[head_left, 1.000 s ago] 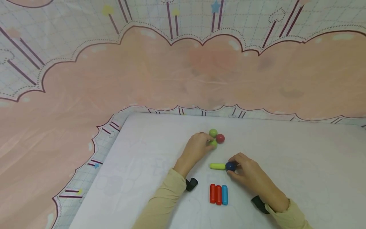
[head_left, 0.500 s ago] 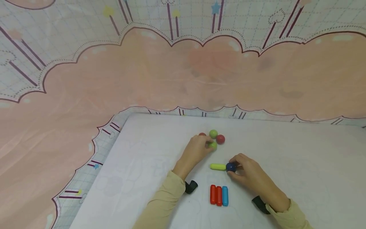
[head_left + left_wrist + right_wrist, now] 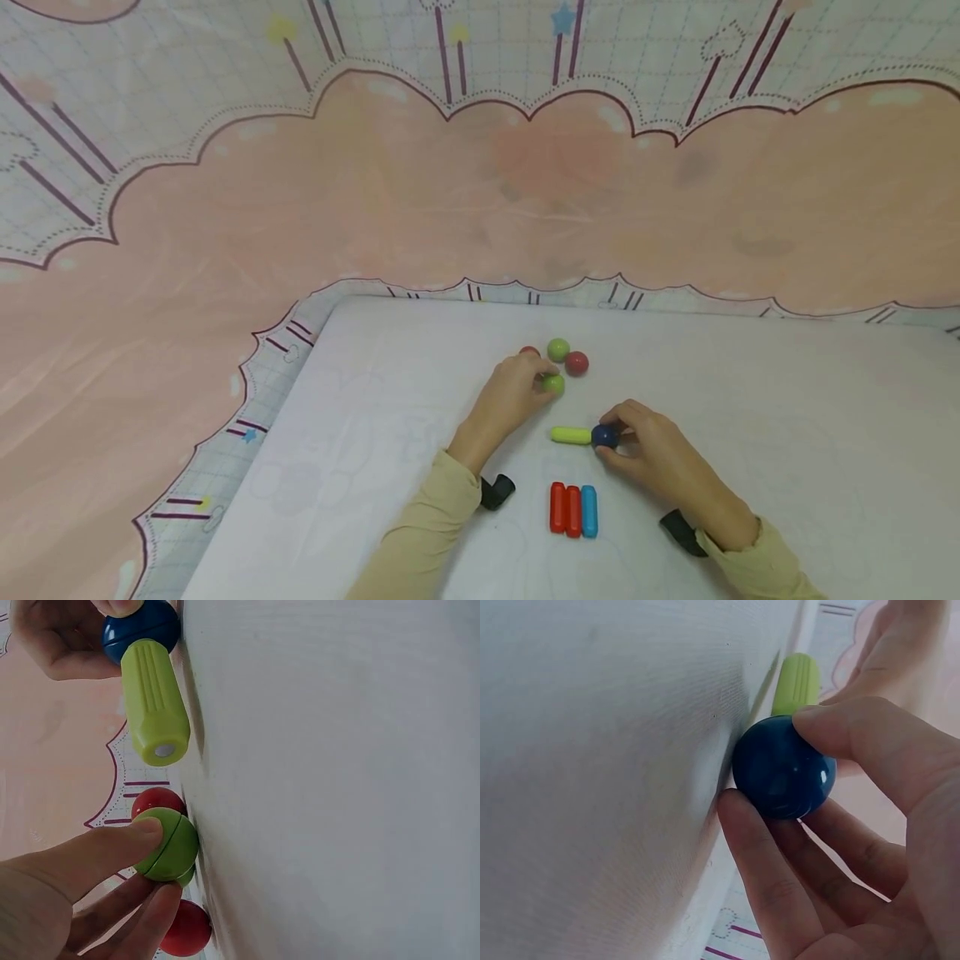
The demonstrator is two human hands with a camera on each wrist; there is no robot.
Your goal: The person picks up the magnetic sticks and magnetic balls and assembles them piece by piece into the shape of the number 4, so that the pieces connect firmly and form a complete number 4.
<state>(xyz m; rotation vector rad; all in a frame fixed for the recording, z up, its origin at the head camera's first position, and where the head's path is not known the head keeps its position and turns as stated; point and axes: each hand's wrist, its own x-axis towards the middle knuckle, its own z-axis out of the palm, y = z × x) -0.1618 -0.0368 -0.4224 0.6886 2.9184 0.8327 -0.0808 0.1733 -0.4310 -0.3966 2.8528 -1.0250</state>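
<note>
Between thumb and fingers, my left hand (image 3: 512,387) pinches a green ball (image 3: 171,844) at the near side of a small group of balls. Around it lie another green ball (image 3: 558,349), a red ball (image 3: 577,363) and a second red ball (image 3: 186,928), partly hidden behind the left hand in the head view. My right hand (image 3: 651,446) grips a dark blue ball (image 3: 784,766) with its thumb and fingers. A yellow-green ribbed rod (image 3: 154,705) touches that ball and points left, with a small grey metallic disc at its free end.
Nearer the person, two red rods (image 3: 566,509) and a blue rod (image 3: 589,511) lie side by side on the white tabletop (image 3: 787,442). Behind the table's far edge hangs a peach cloud-patterned cloth (image 3: 450,200). Each wrist wears a black camera mount (image 3: 497,492).
My left hand has drawn the pinched green ball slightly toward the person and left, away from the other balls. The right hand stays put on the blue ball.
</note>
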